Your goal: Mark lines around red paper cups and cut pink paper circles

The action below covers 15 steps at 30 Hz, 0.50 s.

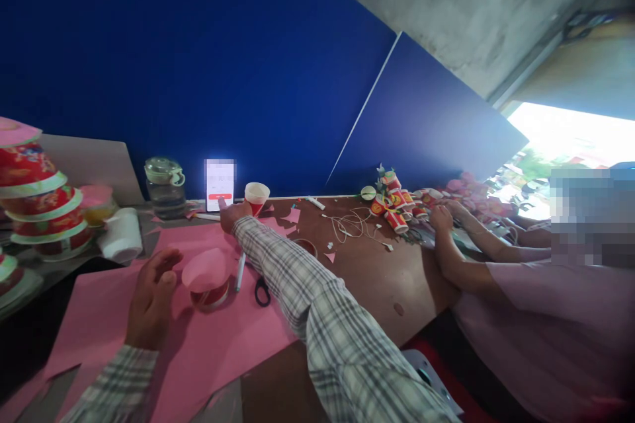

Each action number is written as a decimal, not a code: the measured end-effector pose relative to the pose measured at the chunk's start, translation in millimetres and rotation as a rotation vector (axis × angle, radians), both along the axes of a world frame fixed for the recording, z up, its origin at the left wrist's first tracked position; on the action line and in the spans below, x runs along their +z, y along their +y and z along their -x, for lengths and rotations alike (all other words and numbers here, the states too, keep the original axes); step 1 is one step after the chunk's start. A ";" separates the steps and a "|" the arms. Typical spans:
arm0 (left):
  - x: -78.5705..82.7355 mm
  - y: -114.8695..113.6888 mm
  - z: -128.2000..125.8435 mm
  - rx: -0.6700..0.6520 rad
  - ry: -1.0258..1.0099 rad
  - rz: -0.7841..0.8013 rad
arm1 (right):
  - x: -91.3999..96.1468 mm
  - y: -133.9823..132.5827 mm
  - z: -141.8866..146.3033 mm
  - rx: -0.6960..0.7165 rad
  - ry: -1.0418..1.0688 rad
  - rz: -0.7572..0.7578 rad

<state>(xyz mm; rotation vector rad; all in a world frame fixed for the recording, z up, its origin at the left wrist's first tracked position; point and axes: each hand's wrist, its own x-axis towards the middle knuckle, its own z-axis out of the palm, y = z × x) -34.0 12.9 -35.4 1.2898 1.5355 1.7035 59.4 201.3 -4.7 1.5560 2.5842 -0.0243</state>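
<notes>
My left hand (151, 294) rests open above pink paper (198, 377), its fingers loosely bent and the thumb apart. Right beside it stands a red paper bowl (209, 297) with a round piece of pink paper (204, 269) on top. My right hand (234, 215) reaches out to an upright phone (219, 182), a finger stretched out at the lower part of its lit screen. It holds nothing that I can see. Just behind that hand is a white-rimmed paper cup (256, 194). Black-handled scissors (262, 292) and a pen (241, 271) lie under my right forearm.
Stacked red paper bowls (40, 192), a white roll (120, 236) and a water jug (165, 188) stand at the left. White earphones (350, 228) lie mid-table. At right, a co-worker's hands (444, 213) are near piled red paper cups (397, 201). A blue panel (198, 59) rises behind.
</notes>
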 end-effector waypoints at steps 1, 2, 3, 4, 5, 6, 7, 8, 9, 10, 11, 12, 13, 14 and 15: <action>-0.2 0.1 0.2 -0.001 -0.004 0.002 | 0.1 -0.5 0.0 -0.001 0.003 0.002; -0.5 0.0 0.5 -0.002 -0.006 0.004 | 0.4 -0.9 0.0 -0.001 0.005 0.005; -0.7 -0.2 0.7 -0.002 -0.007 0.009 | 0.7 -1.4 0.0 -0.003 0.008 0.009; -0.8 -0.5 0.9 -0.002 -0.004 0.011 | 1.2 -1.8 0.0 -0.004 0.011 0.013; -0.7 -0.8 1.0 -0.004 -0.002 0.014 | 1.8 -2.2 -0.1 -0.006 0.014 0.018; -0.5 -1.2 0.9 -0.004 -0.001 0.017 | 2.6 -2.6 -0.2 -0.008 0.017 0.022; 0.0 -1.5 0.6 -0.004 -0.001 0.020 | 3.7 -3.0 -0.5 -0.007 0.022 0.027; 0.7 -1.9 0.2 -0.004 0.000 0.020 | 4.9 -3.4 -0.9 -0.005 0.027 0.032; 1.7 -2.3 -0.4 -0.002 0.003 0.019 | 6.3 -4.0 -1.5 -0.003 0.033 0.037; 2.8 -2.7 -1.1 0.000 0.003 0.018 | 7.8 -4.8 -2.3 -0.001 0.039 0.043; 3.9 -3.0 -1.8 0.002 0.000 0.019 | 9.4 -5.8 -3.4 0.001 0.044 0.049; 5.0 -3.3 -2.3 0.004 -0.005 0.018 | 11.0 -7.3 -4.8 0.002 0.049 0.057; 5.8 -3.5 -2.7 0.004 -0.011 0.019 | 12.6 -9.2 -6.6 0.003 0.054 0.065; 6.5 -3.6 -2.8 0.004 -0.015 0.019 | 14.2 -11.4 -8.8 0.005 0.059 0.073; 6.9 -3.6 -2.5 0.004 -0.010 0.015 | 15.9 -14.0 -11.4 0.009 0.064 0.081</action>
